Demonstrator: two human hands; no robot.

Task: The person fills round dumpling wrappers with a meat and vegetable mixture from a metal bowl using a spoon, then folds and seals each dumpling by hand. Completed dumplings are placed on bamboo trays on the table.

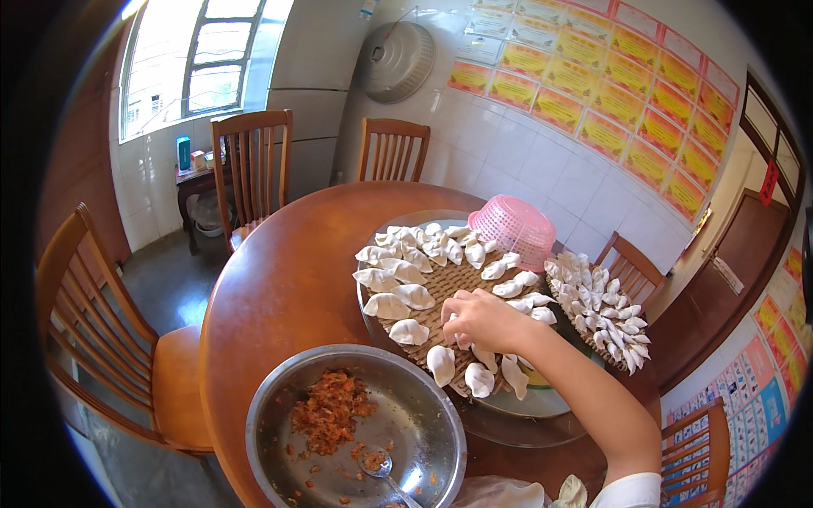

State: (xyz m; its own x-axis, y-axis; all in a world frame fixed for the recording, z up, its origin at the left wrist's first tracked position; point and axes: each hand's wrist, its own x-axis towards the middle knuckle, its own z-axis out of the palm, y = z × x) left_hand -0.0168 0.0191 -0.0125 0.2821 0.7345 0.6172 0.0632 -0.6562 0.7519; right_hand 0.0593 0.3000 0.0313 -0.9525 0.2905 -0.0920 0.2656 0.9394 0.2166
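My right hand [476, 320] reaches over a round woven tray [454, 286], fingers curled around a white dumpling [462, 344] that they mostly hide. Folded dumplings [387, 306] line the tray's edge, several of them close to my wrist. Out of view is my left hand. Nearest me on the table stands a wide metal bowl [438, 406] with orange-red chopped filling [331, 406] and a metal spoon [376, 462] holding some of it. Beside the bowl, at the lower edge, lie a clear plastic bag [492, 492] and a pale dough piece [571, 492], partly cut off.
An upturned pink plastic basket [513, 228] sits at the tray's far edge. Right of it, a second woven tray [616, 362] is packed with dumplings. Wooden chairs [181, 381] surround the round wooden table [286, 254]. The tray rests on a glass turntable [533, 406].
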